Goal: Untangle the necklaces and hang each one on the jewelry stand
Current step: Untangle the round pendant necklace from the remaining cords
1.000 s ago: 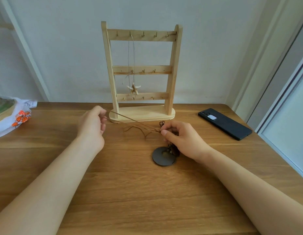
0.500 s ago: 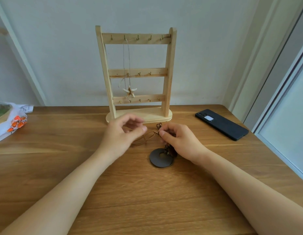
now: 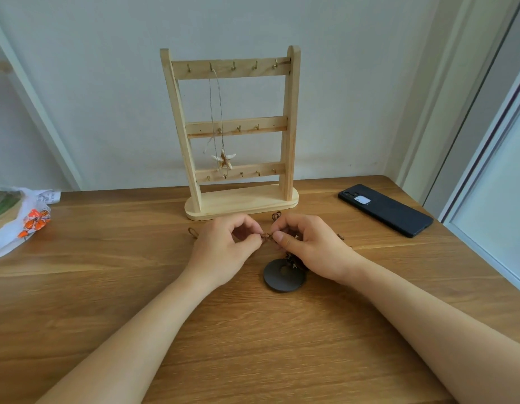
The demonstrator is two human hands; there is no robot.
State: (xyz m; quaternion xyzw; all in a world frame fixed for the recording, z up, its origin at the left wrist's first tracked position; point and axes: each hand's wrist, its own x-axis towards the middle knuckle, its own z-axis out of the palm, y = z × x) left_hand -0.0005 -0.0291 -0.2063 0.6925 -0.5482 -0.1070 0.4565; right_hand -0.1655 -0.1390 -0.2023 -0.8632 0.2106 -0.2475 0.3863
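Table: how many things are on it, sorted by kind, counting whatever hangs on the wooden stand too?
Stand: 1
Necklaces: 2, the starfish necklace hung on the stand and the cord necklace not yet hung
Phone: 1
Bag: 1
Total: 5

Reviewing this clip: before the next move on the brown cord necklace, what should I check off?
1. Both hands gripping: ok; left hand and right hand pinch the brown cord at its knot.
2. Cord untangled: not ok; a clump shows between the fingers.
3. Disc pendant resting on the table: ok.
4. Jewelry stand upright: ok.
5. Free top-row hook: ok; four bare.
6. Starfish necklace hung: ok.
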